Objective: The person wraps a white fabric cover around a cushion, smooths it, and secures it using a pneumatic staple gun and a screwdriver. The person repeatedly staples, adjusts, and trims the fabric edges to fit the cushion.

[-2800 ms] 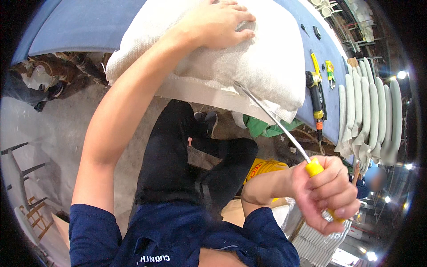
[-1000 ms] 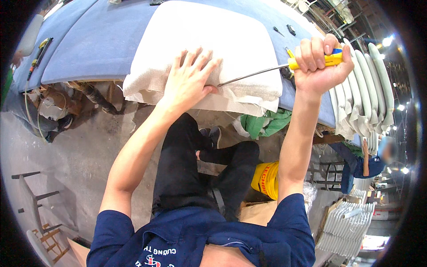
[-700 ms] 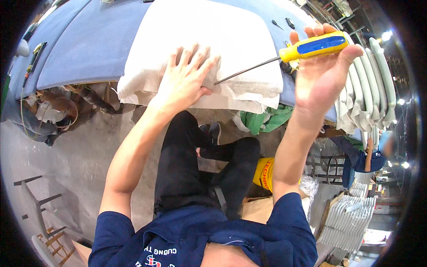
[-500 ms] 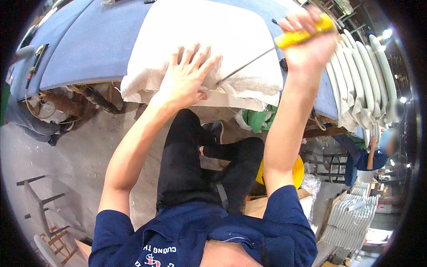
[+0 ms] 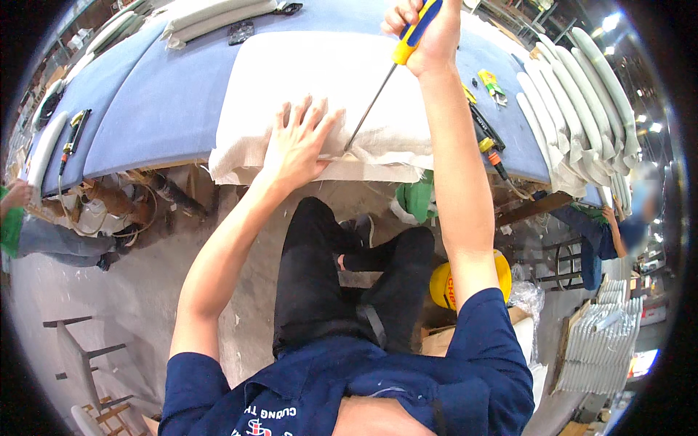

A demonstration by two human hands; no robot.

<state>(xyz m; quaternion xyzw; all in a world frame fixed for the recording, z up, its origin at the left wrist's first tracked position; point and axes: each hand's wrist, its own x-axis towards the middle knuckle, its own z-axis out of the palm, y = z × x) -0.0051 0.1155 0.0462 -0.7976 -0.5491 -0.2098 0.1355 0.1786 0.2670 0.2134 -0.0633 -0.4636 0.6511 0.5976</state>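
A pale, fabric-covered seat pad [image 5: 320, 69] lies before me, its loose, frayed cloth edge hanging at the near side. My left hand [image 5: 299, 142] rests on the pad's near part with fingers spread, thumb by the edge. High on the right, my right hand [image 5: 430, 40] is wrapped around the yellow-and-blue handle of a screwdriver [image 5: 407, 49]. Its long thin shaft slants down and left, and the tip meets the cloth at the pad's near edge, just right of my left hand. Whether the tip goes into the cloth I cannot tell.
The pad sits on a blue padded table [image 5: 160, 102]. A staple gun [image 5: 488, 134] lies right of my forearm, and a similar tool [image 5: 74, 136] far left. Covered pads [image 5: 574, 109] stand in a row at right. A yellow container [image 5: 443, 283] is on the floor. Other people work at both sides.
My right hand has swung left with the screwdriver, whose shaft now stands steeper, its tip still at the pad's near edge. My left hand stays flat on the pad. The view has shifted slightly.
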